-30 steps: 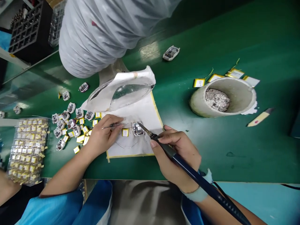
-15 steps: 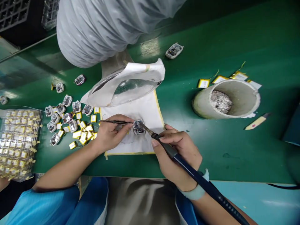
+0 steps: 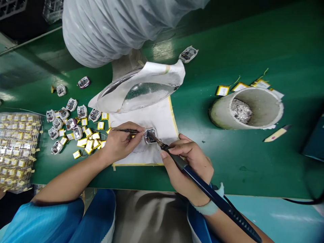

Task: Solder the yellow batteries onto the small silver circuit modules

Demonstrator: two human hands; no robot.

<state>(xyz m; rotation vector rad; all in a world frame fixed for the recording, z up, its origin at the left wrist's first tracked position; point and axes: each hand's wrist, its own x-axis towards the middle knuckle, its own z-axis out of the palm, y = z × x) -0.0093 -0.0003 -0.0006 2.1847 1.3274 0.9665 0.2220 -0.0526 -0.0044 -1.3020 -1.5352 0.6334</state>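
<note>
A small white device housing with an exposed circuit board point(image 3: 151, 136) lies on a white sheet point(image 3: 162, 116) edged with yellow tape. My left hand point(image 3: 124, 140) is closed on dark tweezers point(image 3: 124, 130), their tips at the housing's left side. In my right hand point(image 3: 191, 165), held like a pen, is a soldering iron point(image 3: 187, 167) with a dark blue handle. Its tip reaches over the circuit board; whether it touches cannot be made out. Thin wires curl on the sheet below the housing.
Left of the sheet lie several open housings point(image 3: 77, 132) and yellow-edged batteries point(image 3: 89, 145), beside a clear tray of batteries point(image 3: 17, 152). A clear hood point(image 3: 149, 94) under a grey duct point(image 3: 113, 30) overhangs the sheet. Rightward stand a pot of metal scraps point(image 3: 268, 108) and a cutter-like tool point(image 3: 277, 133).
The soldering iron's tip has shifted slightly left and down over the circuit board. My right hand has moved a little left with it. The camera view has tilted slightly; both grips stay the same.
</note>
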